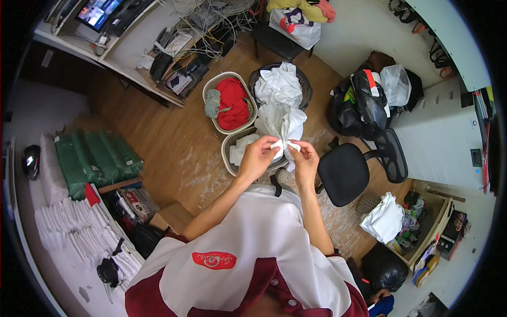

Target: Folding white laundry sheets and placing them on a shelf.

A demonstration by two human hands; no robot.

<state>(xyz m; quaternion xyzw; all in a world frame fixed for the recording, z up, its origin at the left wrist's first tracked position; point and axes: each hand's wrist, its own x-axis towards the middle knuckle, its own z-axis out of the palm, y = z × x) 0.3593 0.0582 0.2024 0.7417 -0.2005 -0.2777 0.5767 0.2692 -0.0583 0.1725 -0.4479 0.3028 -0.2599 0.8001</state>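
Between my two hands a white cloth (282, 123) is gathered into folds and hangs in front of me. My left hand (259, 154) pinches one edge of it between thumb and fingers. The opposite edge is pinched by my right hand (304, 160), a short way to the right. Below the cloth stands a light plastic basket (227, 158) with more white fabric (242, 148) inside, partly hidden by my hands. Beyond it, a second basket (208, 85) holds red cloth (233, 104) and a grey piece (212, 103). A dark round basket (307, 85) beside that carries crumpled white cloth (279, 85).
A black office chair (344, 174) stands close on my right, with black plastic bags (358, 105) behind it. Folded white cloths (75, 230) and green wrapped bundles (95, 158) lie at left. Tangled cables (214, 20) cover a low shelf ahead. Another folded white cloth (383, 218) rests at right.
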